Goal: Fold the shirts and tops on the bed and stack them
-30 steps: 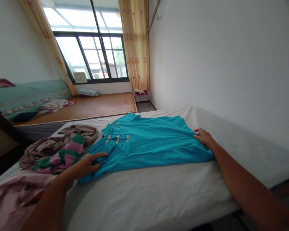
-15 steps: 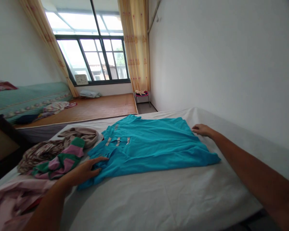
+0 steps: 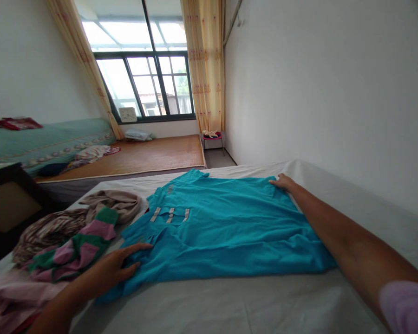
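R hand [image 3: 282, 182] had slid from the near right hem, where it sat a sec ago, up to the far right corner of the turquoise shirt [image 3: 223, 227]; fingers lay flat and loosely spread on the cloth, pinching nothing. L hand [image 3: 116, 270] stayed on the near left edge by the sleeve, fingers spread, palm down. Shirt lay flat on the white bed sheet [image 3: 237, 301], more smoothed than before, so the flattening looked nearly done. No containers in view; just a loose pile of clothes [image 3: 73, 236] left of the shirt, w/ a striped green-pink garment [image 3: 80, 246] on top.
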{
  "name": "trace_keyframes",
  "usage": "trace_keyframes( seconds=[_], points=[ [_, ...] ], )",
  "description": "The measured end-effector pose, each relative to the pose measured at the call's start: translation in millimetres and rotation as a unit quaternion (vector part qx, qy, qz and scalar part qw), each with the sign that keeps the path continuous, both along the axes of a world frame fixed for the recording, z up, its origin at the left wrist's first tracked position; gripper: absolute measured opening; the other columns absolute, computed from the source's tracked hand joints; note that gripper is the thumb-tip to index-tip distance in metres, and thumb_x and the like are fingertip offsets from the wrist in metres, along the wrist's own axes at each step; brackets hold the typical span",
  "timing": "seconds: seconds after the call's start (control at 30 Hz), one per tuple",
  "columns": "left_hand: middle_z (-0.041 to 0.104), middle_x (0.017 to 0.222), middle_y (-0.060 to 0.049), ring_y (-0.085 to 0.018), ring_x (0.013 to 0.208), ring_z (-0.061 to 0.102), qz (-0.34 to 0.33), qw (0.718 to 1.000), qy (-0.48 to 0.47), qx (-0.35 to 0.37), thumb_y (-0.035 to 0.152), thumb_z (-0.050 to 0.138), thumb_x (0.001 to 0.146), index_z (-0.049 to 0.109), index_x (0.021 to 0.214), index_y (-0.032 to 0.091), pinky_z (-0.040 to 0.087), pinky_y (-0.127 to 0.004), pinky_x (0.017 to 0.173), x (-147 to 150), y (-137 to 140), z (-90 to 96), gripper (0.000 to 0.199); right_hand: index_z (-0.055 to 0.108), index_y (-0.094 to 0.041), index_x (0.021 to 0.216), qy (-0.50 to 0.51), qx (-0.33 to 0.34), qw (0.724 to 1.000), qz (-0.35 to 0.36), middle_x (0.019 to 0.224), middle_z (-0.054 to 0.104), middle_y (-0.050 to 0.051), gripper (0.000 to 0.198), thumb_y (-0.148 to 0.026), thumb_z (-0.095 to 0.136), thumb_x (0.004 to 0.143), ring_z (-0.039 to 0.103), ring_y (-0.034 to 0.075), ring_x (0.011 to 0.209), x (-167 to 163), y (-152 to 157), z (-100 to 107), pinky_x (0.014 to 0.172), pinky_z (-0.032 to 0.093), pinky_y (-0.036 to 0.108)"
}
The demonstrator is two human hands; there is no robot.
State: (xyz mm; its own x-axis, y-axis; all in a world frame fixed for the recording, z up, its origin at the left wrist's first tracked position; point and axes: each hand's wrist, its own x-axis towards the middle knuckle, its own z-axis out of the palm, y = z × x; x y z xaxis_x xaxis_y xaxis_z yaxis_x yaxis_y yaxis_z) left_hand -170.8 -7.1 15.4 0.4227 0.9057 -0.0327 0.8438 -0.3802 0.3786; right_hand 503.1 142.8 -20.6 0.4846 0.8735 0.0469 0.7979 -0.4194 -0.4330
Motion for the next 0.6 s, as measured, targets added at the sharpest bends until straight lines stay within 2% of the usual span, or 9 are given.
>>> trace_keyframes(
  seconds=[0.1,0.17,0.23,0.33,0.5,0.6],
  points=[
    [0.063,0.129,0.002,-0.025,0.112,0.063,-0.018,0.998,-0.014,-0.052,0.046,0.058,0.081,0.063,0.126,0.034,0.048,-0.028,0.099,-2.0,1.7,-1.3,0.047,0.067,-0.017,0.110,-0.020,0.033,0.999,0.022,0.111,0.071,0.011,0.048,-0.038,0.074,0.068,0.063,0.029,0.109,7.8,12.1,0.7,0.087,0.050,0.032],
    [0.062,0.131,0.003,-0.026,0.116,0.061,-0.011,0.998,-0.017,-0.061,0.046,0.057,0.083,0.062,0.127,0.034,0.046,-0.030,0.101,-3.1,2.2,-1.3,0.047,0.068,-0.020,0.109,-0.035,0.064,0.997,0.024,0.112,0.071,0.007,0.037,-0.033,0.067,0.074,0.062,0.026,0.109,16.0,16.9,3.7,0.087,0.049,0.030],
    [0.061,0.131,0.002,-0.026,0.116,0.061,-0.010,0.997,-0.016,-0.071,0.046,0.054,0.084,0.061,0.129,0.033,0.047,-0.029,0.100,-3.2,2.0,-0.7,0.047,0.066,-0.019,0.113,-0.050,0.088,0.995,0.014,0.115,0.070,0.008,0.037,-0.028,0.060,0.078,0.062,0.025,0.110,24.2,19.1,5.1,0.089,0.048,0.030],
    [0.063,0.128,0.000,-0.026,0.111,0.064,-0.012,0.997,-0.016,-0.078,0.047,0.054,0.084,0.060,0.130,0.031,0.050,-0.028,0.095,-1.8,1.2,0.6,0.049,0.067,-0.016,0.110,-0.056,0.084,0.995,0.013,0.108,0.072,0.010,0.036,-0.023,0.061,0.075,0.065,0.024,0.102,30.2,19.2,0.4,0.085,0.049,0.030],
    [0.062,0.131,0.001,-0.024,0.112,0.063,-0.018,0.998,0.001,-0.068,0.047,0.052,0.085,0.059,0.131,0.032,0.049,-0.025,0.094,-0.5,1.4,0.9,0.049,0.069,-0.017,0.102,-0.052,0.063,0.996,0.029,0.101,0.074,0.009,0.027,-0.030,0.060,0.079,0.068,0.023,0.093,22.9,13.3,-12.8,0.079,0.050,0.028],
    [0.067,0.123,0.002,-0.021,0.103,0.068,-0.006,1.000,0.020,-0.017,0.048,0.056,0.082,0.063,0.126,0.034,0.051,-0.021,0.088,0.0,1.4,-2.0,0.047,0.067,-0.020,0.107,-0.059,0.059,0.996,0.028,0.101,0.073,0.008,0.031,-0.025,0.063,0.076,0.066,0.024,0.097,18.7,2.9,-12.7,0.084,0.048,0.031]
  ],
)
